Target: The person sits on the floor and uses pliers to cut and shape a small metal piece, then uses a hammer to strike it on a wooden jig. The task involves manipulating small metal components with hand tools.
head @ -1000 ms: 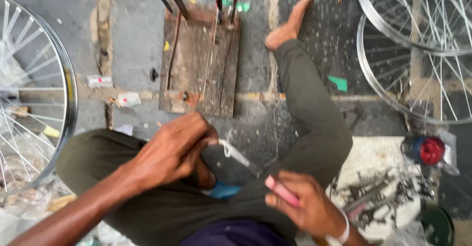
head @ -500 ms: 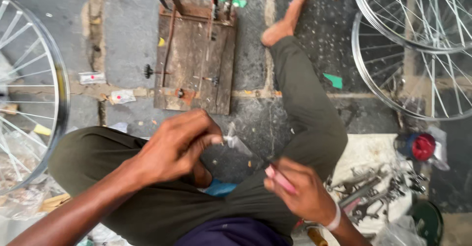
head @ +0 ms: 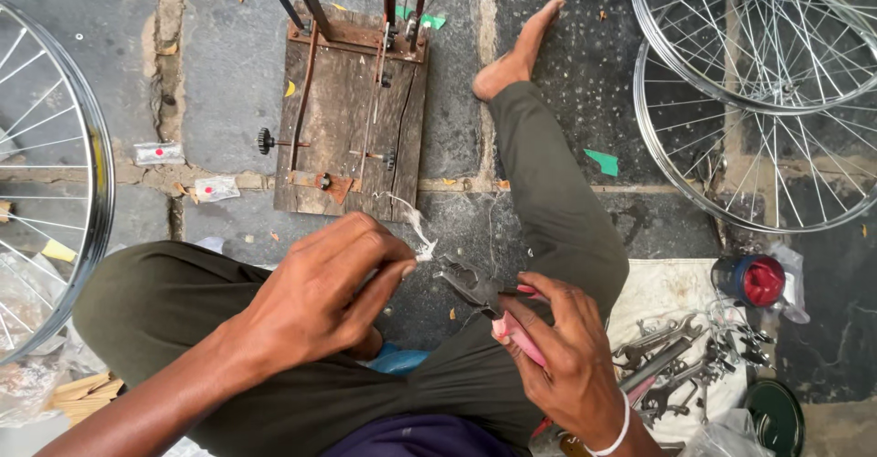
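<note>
Newly visible pliers (head: pixel 475 288), handles hand-hidden

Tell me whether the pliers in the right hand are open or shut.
Open. The pliers in the right hand show pink handles spread apart, and the metal tips, pointing toward the left hand, look slightly parted.

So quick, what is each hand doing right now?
Left hand: fingers closed, pinching a thin white strip.
Right hand: closed on pink-handled pliers.

Bicycle wheels (head: pixel 758 100) flank a wooden stand (head: pixel 352 119) — spanners (head: pixel 676 370) on cloth (head: pixel 671 288).
</note>
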